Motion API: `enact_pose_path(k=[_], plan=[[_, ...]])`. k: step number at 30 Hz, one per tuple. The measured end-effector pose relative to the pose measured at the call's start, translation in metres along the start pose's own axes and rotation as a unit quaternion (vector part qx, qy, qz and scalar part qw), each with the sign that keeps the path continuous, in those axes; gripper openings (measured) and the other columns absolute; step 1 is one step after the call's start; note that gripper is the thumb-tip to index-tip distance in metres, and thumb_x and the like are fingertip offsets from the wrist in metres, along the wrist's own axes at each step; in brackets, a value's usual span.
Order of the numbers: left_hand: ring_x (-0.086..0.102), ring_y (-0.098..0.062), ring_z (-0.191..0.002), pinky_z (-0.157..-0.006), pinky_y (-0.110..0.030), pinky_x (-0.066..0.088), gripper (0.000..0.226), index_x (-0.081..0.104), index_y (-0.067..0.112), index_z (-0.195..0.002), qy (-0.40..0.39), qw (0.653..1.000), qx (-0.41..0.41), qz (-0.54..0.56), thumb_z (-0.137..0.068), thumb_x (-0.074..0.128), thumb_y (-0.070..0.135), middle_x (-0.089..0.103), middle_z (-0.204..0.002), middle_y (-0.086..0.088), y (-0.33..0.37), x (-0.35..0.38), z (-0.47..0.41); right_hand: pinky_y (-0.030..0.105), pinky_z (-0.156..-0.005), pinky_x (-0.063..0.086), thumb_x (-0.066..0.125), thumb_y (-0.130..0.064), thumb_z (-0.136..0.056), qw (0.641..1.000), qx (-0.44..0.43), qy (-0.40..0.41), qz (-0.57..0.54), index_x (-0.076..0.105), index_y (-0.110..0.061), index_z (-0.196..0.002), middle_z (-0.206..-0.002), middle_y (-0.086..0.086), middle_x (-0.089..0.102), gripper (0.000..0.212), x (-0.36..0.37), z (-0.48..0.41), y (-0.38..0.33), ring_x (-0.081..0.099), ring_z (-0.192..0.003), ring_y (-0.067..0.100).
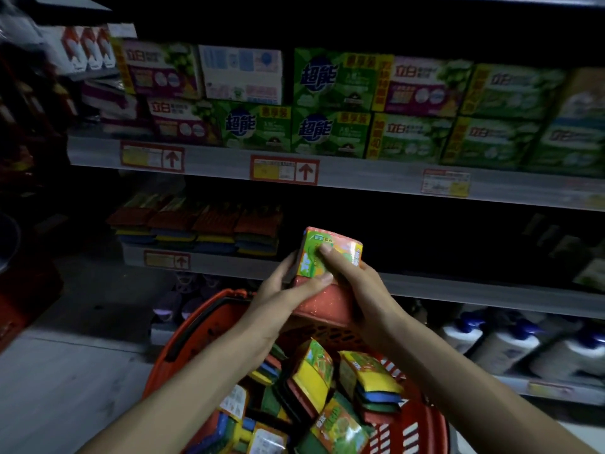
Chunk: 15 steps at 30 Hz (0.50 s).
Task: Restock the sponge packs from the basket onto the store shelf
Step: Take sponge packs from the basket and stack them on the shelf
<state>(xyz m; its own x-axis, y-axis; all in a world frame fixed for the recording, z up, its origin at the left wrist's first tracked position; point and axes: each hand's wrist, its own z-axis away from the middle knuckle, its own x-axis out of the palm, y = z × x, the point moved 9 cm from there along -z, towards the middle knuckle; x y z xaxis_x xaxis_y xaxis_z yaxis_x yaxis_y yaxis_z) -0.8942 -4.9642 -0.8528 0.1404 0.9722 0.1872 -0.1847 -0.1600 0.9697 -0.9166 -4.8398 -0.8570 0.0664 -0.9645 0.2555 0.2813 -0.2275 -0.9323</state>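
Sponge packs (314,371) lie jumbled in the red basket (163,352), nearest the person. Just above its far rim, the left hand (278,290) and right hand (363,290) both grip one held pack (340,247). The left thumb lies across its lower front and the right fingers curl onto its face. Beyond and to the left, stacked packs (196,227) sit on the shelf (209,262), beneath detergent boxes (330,80).
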Motion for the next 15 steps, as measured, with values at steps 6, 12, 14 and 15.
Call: enact_pose_path(k=[6,12,14,15], plan=[[0.072,-0.017,-0.11,-0.097,-0.037,0.057,0.072,0.051,0.041,-0.142,-0.032,0.998,0.017,-0.049,-0.081,0.084,0.021,0.074,-0.121,0.005,-0.008,0.016,0.004,0.042,-0.08,0.061,0.08,-0.052,-0.077,0.998,0.025,0.035,-0.04,0.073,-0.006,-0.119,-0.111,0.021,0.076,0.063,-0.013,0.002,0.01,0.076,-0.097,0.036],[0.059,0.022,-0.105,-0.084,-0.007,0.049,0.098,0.029,0.03,-0.157,-0.005,0.99,0.089,-0.108,-0.075,0.083,0.026,0.056,-0.129,0.025,0.01,0.021,0.012,0.034,-0.069,0.063,0.063,-0.049,-0.094,0.988,0.049,-0.022,-0.144,0.076,-0.012,-0.113,-0.103,0.015,0.077,0.044,-0.009,0.004,0.003,0.075,-0.08,0.025],[0.057,0.024,-0.105,-0.084,-0.005,0.048,0.103,0.028,0.029,-0.159,0.002,0.986,0.103,-0.128,-0.072,0.082,0.035,0.052,-0.128,0.029,0.014,0.022,0.012,0.034,-0.069,0.064,0.061,-0.049,-0.095,0.986,0.055,-0.034,-0.156,0.077,-0.013,-0.108,-0.1,0.015,0.077,0.042,-0.007,0.004,0.004,0.075,-0.078,0.025],[0.058,0.021,-0.107,-0.086,-0.006,0.049,0.105,0.027,0.028,-0.16,0.006,0.986,0.105,-0.13,-0.071,0.082,0.038,0.053,-0.129,0.029,0.014,0.021,0.012,0.034,-0.071,0.064,0.061,-0.05,-0.095,0.986,0.055,-0.037,-0.152,0.077,-0.013,-0.11,-0.103,0.015,0.077,0.043,-0.007,0.004,0.005,0.076,-0.08,0.025]])
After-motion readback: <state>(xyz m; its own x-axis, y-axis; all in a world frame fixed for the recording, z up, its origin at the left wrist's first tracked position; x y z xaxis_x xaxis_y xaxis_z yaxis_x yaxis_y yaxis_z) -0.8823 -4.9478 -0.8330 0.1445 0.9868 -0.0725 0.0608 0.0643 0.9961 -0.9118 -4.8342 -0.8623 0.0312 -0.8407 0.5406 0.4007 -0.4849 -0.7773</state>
